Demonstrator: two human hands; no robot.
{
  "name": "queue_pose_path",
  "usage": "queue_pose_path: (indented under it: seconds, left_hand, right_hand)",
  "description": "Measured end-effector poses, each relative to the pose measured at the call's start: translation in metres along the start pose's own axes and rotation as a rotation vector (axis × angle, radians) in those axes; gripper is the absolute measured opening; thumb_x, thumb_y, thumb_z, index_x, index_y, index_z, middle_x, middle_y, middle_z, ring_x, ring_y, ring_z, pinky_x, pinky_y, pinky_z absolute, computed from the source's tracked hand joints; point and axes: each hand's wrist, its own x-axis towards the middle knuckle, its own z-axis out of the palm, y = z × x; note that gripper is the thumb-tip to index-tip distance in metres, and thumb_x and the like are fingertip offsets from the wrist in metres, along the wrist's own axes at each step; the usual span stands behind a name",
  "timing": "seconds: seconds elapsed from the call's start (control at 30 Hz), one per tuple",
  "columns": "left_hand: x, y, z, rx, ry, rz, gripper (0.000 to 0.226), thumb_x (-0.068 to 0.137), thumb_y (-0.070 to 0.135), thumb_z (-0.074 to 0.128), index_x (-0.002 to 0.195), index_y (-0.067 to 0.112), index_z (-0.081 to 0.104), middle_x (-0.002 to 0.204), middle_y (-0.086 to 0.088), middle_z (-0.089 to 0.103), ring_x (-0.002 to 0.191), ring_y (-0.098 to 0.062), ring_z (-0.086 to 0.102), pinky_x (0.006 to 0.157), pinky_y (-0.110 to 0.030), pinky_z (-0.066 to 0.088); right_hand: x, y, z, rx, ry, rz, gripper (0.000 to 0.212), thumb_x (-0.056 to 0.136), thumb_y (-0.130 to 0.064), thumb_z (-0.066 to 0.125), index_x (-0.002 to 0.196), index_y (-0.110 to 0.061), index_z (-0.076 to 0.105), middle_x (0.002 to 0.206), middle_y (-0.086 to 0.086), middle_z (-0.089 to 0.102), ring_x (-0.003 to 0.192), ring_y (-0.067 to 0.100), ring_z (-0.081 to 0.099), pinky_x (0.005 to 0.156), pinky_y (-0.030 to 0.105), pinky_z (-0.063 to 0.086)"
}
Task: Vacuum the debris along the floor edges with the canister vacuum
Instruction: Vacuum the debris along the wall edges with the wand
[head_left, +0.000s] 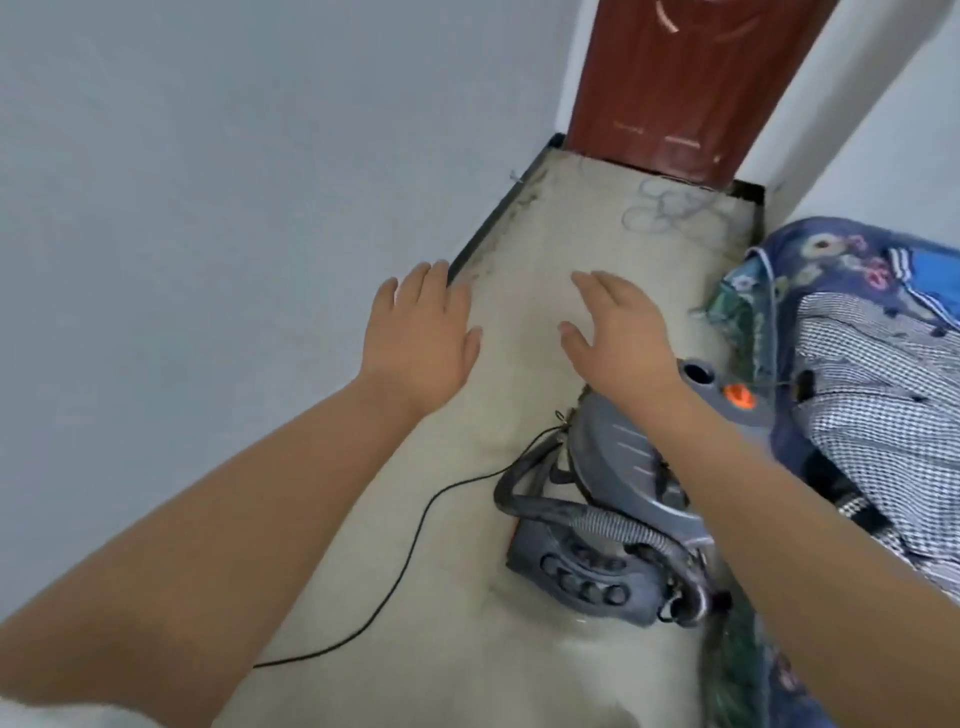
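Note:
A grey canister vacuum (613, 457) lies on the beige floor (452, 597) beside the bed, its ribbed hose (618, 519) coiled over it and an orange button (738, 397) on top. My left hand (421, 338) hovers palm down with straight fingers near the dark baseboard (493, 218), where dirt lines the floor edge. My right hand (618, 332) is spread flat in the air above the floor, just beyond the vacuum, and its forearm crosses over the body. Neither hand holds anything.
A black power cord (410, 551) trails from the vacuum across the floor toward the lower left. A bed with patterned bedding (872, 405) fills the right side. A brown door (675, 88) closes the far end, with scribble marks (670, 208) on the floor before it. A white wall (208, 182) runs along the left.

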Motion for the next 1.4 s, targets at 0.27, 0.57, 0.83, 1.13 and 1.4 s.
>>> queue_pose_path:
  seconds: [0.27,0.57,0.83,1.13,1.4]
  left_hand:
    - [0.054,0.237,0.027,-0.089,-0.058,0.221,0.053,0.099,0.035,0.029,0.145,0.008,0.022,0.155,-0.012,0.012,0.142,-0.026,0.014,0.112,-0.042,0.011]
    - [0.041,0.318,0.134,0.0,-0.34,0.258,0.055,0.1,0.038,0.024,0.147,0.01,0.015,0.156,-0.009,0.009,0.144,-0.022,0.008,0.114,-0.038,0.012]
    - [0.034,0.333,0.238,0.013,-0.268,0.545,0.054,0.092,0.036,0.043,0.134,0.003,0.046,0.145,-0.021,0.037,0.135,-0.032,0.036,0.107,-0.049,0.032]
    - [0.03,0.315,0.318,-0.099,0.096,0.641,0.048,0.095,0.024,0.033,0.133,-0.003,0.031,0.138,-0.024,0.041,0.129,-0.033,0.029,0.108,-0.045,0.023]
    - [0.03,0.312,0.319,-0.087,0.153,0.676,0.048,0.099,0.027,0.023,0.133,-0.006,0.032,0.138,-0.024,0.035,0.128,-0.035,0.03,0.104,-0.049,0.026]
  right_hand:
    - [-0.068,0.215,-0.062,0.012,0.065,0.195,0.056,0.076,-0.024,0.05,0.122,0.008,0.055,0.122,0.03,0.055,0.113,0.046,0.052,0.095,0.056,0.042]
    - [-0.152,0.34,0.011,0.054,-0.197,0.387,0.046,0.088,-0.014,0.057,0.13,0.003,0.049,0.128,0.022,0.053,0.117,0.039,0.048,0.1,0.048,0.04]
    - [-0.24,0.327,0.145,0.102,-0.547,0.733,0.047,0.091,-0.024,0.047,0.136,-0.01,0.041,0.135,0.009,0.045,0.126,0.03,0.04,0.1,0.039,0.04]
    - [-0.25,0.312,0.218,0.054,-0.565,0.901,0.055,0.092,-0.034,0.05,0.137,-0.009,0.031,0.139,0.007,0.038,0.13,0.026,0.034,0.105,0.036,0.03]
    - [-0.265,0.322,0.21,0.084,-0.572,0.696,0.055,0.095,-0.028,0.046,0.14,-0.002,0.03,0.142,0.011,0.036,0.133,0.027,0.031,0.111,0.037,0.023]
